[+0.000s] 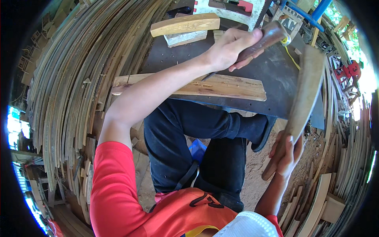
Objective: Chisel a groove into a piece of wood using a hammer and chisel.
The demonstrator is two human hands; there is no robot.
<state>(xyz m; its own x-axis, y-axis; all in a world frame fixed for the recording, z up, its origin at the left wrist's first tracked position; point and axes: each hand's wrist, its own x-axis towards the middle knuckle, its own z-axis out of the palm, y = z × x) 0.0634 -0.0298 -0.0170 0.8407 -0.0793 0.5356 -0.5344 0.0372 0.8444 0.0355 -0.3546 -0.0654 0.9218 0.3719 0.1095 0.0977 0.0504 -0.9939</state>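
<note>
My left hand (227, 49) is closed around the brown wooden handle of a chisel (268, 37). The chisel slants down toward a long wooden plank (237, 87), and its dark blade tip shows by the plank's far edge; I cannot tell whether it touches. The plank lies along the near side of a dark tabletop (278, 73), partly behind my left forearm. My right hand (288, 154) grips the narrow end of a wooden club-shaped mallet (308, 83). Its thick head is raised at the table's right edge, apart from the chisel.
Two wood blocks (185, 25) lie stacked at the table's back, near a handsaw (229, 8). A yellow tape measure (287, 40) and blue metal bar (304, 15) stand back right. Long wood strips (75, 87) pile up at left. My bent leg (197, 118) is against the near edge.
</note>
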